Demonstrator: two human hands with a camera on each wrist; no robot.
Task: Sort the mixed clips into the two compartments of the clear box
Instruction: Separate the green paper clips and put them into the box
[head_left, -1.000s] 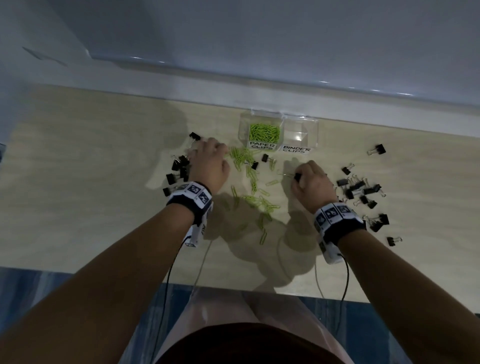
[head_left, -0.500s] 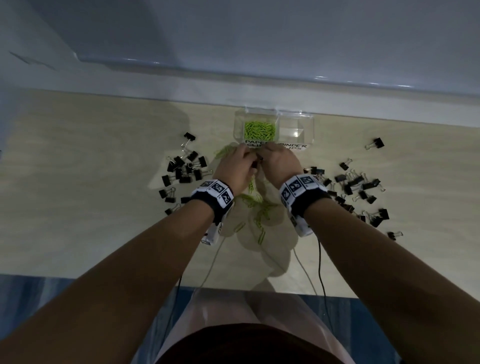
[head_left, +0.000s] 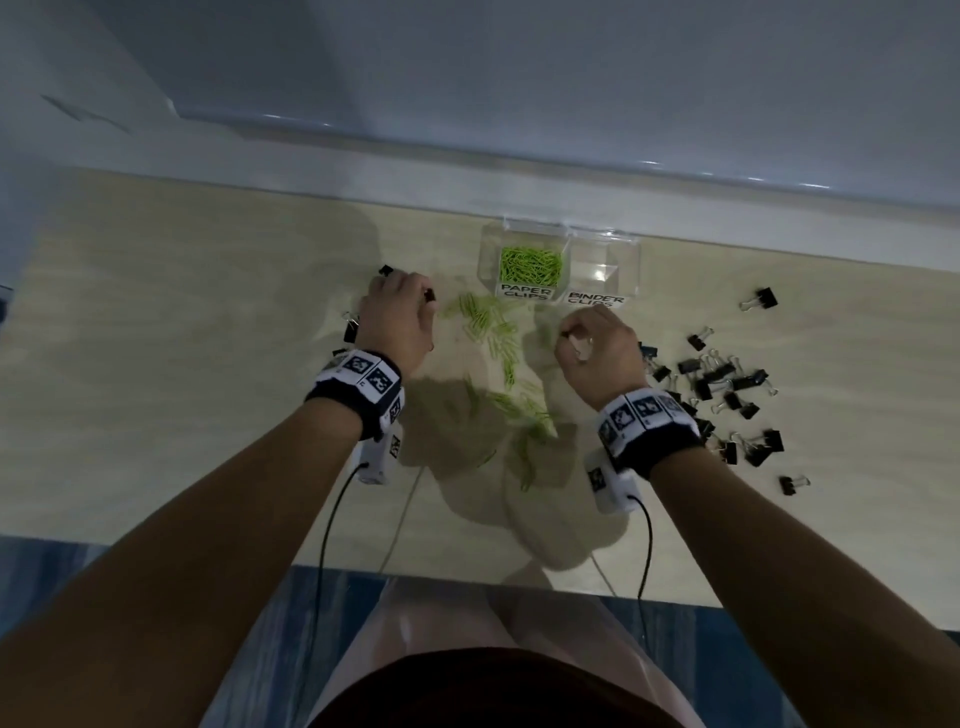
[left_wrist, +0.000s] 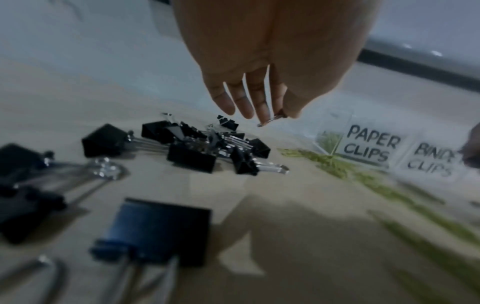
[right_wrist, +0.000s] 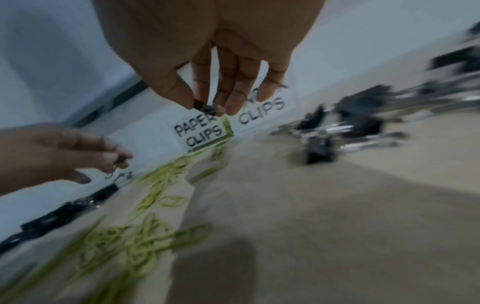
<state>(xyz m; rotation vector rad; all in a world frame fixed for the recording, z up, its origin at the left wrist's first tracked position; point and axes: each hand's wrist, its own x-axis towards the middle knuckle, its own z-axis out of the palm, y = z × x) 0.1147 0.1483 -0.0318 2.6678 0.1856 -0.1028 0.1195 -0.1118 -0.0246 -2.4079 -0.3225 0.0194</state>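
Now I see my right hand (right_wrist: 207, 67) pinching a small black binder clip (right_wrist: 205, 109) at six o'clock of the clear two-compartment plastic box (head_left: 602, 244); my left hand (head_left: 397, 322) pinches another clip's wire handle (left_wrist: 270, 120) above the black clip pile (left_wrist: 207, 148) at nine o'clock. Loose green paper clips (head_left: 493, 332) lie between my hands.

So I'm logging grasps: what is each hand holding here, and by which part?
The right hand pinches a black binder clip by its body. The left hand pinches another binder clip by its wire handle.
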